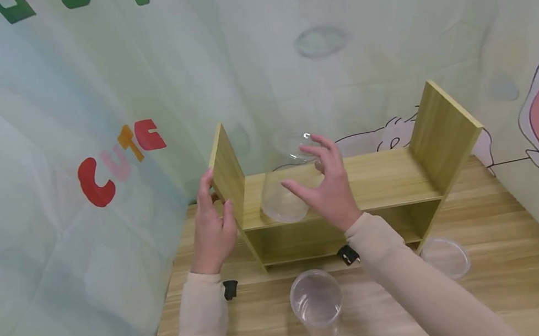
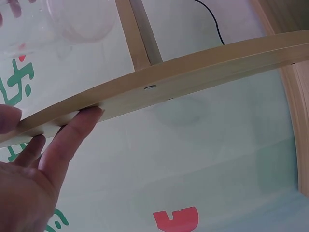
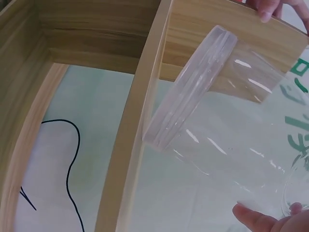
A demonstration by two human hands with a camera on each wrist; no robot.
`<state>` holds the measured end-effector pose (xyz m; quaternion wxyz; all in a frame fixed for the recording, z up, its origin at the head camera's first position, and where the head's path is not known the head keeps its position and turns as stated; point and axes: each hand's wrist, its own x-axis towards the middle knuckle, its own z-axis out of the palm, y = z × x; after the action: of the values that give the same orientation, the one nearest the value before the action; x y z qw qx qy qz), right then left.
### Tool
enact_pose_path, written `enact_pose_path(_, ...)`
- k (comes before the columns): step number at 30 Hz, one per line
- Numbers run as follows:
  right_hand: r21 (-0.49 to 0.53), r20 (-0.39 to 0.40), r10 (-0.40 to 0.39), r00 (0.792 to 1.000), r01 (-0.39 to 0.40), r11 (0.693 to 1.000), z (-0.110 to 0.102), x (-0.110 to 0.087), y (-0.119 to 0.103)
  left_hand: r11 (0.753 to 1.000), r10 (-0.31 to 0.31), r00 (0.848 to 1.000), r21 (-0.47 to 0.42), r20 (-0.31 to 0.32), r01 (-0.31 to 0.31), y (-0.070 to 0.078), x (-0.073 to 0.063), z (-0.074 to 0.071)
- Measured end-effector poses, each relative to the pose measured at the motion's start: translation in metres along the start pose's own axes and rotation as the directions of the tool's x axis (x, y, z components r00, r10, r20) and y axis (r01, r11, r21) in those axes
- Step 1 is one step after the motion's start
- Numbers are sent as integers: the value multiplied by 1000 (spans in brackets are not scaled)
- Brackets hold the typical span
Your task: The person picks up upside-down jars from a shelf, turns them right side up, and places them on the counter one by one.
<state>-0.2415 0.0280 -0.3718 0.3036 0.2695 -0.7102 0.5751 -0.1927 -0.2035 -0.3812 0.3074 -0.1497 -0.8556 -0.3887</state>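
Note:
A two-level wooden shelf (image 1: pixel 381 180) with raised side panels stands on the table. My left hand (image 1: pixel 214 235) grips its left side panel (image 2: pixel 193 72), fingers against the outer face and thumb by the front edge. A clear plastic jar (image 1: pixel 280 203) is upside down at the left part of the upper board, its thick rim (image 3: pixel 193 87) lowest and touching or close to the board's front edge. In the right wrist view it looks tilted. My right hand (image 1: pixel 329 186) holds the jar near its base, thumb in front and fingers at the other side.
Another clear plastic jar (image 1: pixel 317 301) stands open side up on the table (image 1: pixel 511 273) before the shelf. A clear round lid (image 1: pixel 444 259) lies by the shelf's right foot. Printed curtains (image 1: pixel 249 81) hang close behind and at both sides.

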Motion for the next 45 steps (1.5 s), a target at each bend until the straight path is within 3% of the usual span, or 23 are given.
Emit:
enact_pose_path(7, 126, -62, 135, 989, -126, 984, -19, -6, -2, 1000, 5, 1000, 5, -11, -5, -1, 0, 2)
enact_pose_path(16, 227, -128, 298, 946, -265, 937, -49, -14, -7, 1000, -23, 1000, 17, 4, 23, -2, 1, 2)
enact_pose_path(26, 277, -153, 472, 868, -421, 864, -73, -32, -12, 1000, -23, 1000, 17, 3, 23, -2, 0, 2)
enact_pose_path(35, 437, -139, 510, 849, -409, 801, -88, -41, -12, 1000, -2, 1000, 4, -6, 2, -1, 4, 3)
enact_pose_path(45, 501, -121, 560, 819, -437, 747, -92, -52, -10, 1000, -14, 1000, -2, -2, 14, -1, 2, 2)
